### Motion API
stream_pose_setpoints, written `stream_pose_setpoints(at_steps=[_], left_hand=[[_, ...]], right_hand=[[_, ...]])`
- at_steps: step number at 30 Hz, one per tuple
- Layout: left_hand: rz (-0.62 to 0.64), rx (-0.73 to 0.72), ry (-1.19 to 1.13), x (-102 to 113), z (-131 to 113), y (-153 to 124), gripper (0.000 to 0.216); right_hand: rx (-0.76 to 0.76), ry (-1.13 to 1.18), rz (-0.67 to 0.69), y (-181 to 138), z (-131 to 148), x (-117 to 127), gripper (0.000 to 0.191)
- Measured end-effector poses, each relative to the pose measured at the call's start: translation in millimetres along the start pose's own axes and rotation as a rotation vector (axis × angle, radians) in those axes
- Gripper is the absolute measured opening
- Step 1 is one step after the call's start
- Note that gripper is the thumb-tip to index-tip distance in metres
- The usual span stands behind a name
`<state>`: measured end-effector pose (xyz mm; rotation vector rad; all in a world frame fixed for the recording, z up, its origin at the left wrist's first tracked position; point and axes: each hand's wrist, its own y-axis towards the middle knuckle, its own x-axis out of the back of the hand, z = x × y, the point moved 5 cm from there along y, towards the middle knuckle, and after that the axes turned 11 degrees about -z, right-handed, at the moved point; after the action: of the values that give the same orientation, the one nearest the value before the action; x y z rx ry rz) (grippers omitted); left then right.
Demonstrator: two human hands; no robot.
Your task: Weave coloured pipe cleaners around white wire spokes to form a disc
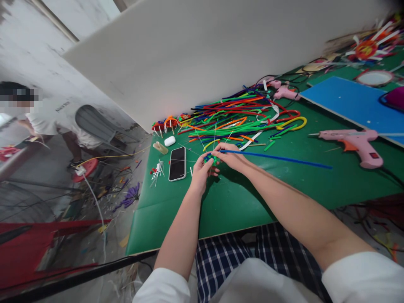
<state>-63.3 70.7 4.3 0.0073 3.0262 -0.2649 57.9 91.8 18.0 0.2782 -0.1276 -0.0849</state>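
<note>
Between my two hands is a small green and blue woven piece (209, 158) with thin pale spokes fanning out from it. My left hand (202, 167) is closed, thumb and fingers gripping this piece from the left. My right hand (230, 156) pinches a long blue pipe cleaner (284, 158) at the piece; its free end sticks out to the right over my forearm. A phone (177, 164) lies just left of my left hand. Behind the hands spreads a heap of coloured pipe cleaners (233, 113).
A pink glue gun (353, 141) lies on the green table (240, 206) at right, beside a blue board (353, 101). Another pink glue gun (285, 91) is farther back. A white case (169, 141) and white sticks (157, 173) are at left. A person (47, 118) sits beyond.
</note>
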Motion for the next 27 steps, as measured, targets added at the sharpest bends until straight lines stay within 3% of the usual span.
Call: stream_pose_setpoints(at_steps=[4, 10, 21, 27], left_hand=[[0.110, -0.005, -0.034, -1, -6, -5, 0.049], [0.227, 0.050, -0.167, 0, -11, -7, 0.050], [0.023, 0.075, -0.110, 4, -5, 0, 0.036], [0.016, 0.100, -0.084, 10, 2, 3, 0.027]], right_hand=[[-0.141, 0.127, 0.036, 2, -6, -1, 0.022], [-0.182, 0.180, 0.031, 4, -9, 0, 0.024], [-0.176, 0.114, 0.078, 2, -11, -4, 0.022], [-0.130, 0.059, 0.152, 0, -12, -9, 0.021]])
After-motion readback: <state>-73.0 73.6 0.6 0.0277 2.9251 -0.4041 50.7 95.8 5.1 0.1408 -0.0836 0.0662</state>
